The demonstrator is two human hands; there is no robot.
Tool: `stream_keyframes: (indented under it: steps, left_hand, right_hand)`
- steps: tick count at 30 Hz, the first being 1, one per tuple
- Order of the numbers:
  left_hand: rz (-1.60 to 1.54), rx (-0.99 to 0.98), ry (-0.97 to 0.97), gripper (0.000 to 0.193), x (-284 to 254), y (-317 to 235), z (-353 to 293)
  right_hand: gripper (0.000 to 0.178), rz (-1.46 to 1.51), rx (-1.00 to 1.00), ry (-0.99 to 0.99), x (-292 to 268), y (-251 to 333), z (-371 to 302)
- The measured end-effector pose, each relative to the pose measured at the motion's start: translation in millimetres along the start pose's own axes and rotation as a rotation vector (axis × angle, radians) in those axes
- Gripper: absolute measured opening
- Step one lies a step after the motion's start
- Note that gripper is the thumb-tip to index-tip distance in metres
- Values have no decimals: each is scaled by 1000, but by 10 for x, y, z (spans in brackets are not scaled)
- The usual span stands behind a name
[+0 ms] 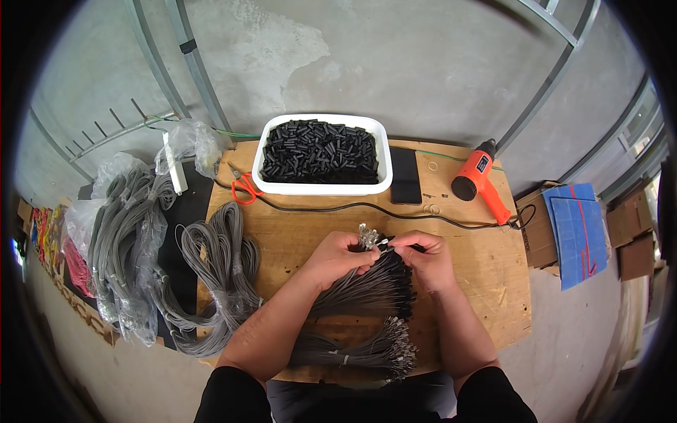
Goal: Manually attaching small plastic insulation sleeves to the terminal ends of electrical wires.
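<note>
My left hand (334,255) is closed around a bunch of thin grey cables, whose pale metal connector ends (367,237) stick up past the fingers. Close by on the right, my right hand (429,262) pinches a small black sleeve at one cable end; the fingers partly hide it. Under both hands the grey cables (356,292) fan out on the wooden table, with a row of black-sleeved ends (405,289) along their right side. Nearer to me lies a tied cable bundle (338,352) with bare metal ends.
A white tray (321,189) of black sleeves stands at the back of the table (479,296), beside a dark phone (406,176). Orange-handled pliers (244,189) lie left of it, an orange heat gun (483,182) right. Coiled grey cables (226,261) cover the left side.
</note>
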State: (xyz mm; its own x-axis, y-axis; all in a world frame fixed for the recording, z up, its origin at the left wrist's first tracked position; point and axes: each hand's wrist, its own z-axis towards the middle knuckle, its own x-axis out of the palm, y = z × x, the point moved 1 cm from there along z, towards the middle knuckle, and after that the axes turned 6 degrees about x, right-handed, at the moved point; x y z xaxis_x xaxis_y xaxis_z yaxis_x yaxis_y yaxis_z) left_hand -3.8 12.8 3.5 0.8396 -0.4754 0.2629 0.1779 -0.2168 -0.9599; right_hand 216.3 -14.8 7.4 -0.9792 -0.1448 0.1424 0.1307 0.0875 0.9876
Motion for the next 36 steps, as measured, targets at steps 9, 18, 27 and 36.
stream_keyframes:
  steps: [9, 18, 27, 36]
  left_hand:
    - [64, -27, 18, 11, -86, -8, -3]
    - [106, -34, 0, 10, -65, 36, 3]
    - [102, -24, 11, 12, -42, -11, -5]
    - [79, -32, 11, 12, -59, 20, -6]
  right_hand:
    - [18, 313, 226, 29, 3, 36, 1]
    - [17, 462, 365, 96, -27, 12, 2]
    - [15, 425, 351, 116, -14, -10, 10]
    - [14, 356, 323, 78, -7, 33, 0]
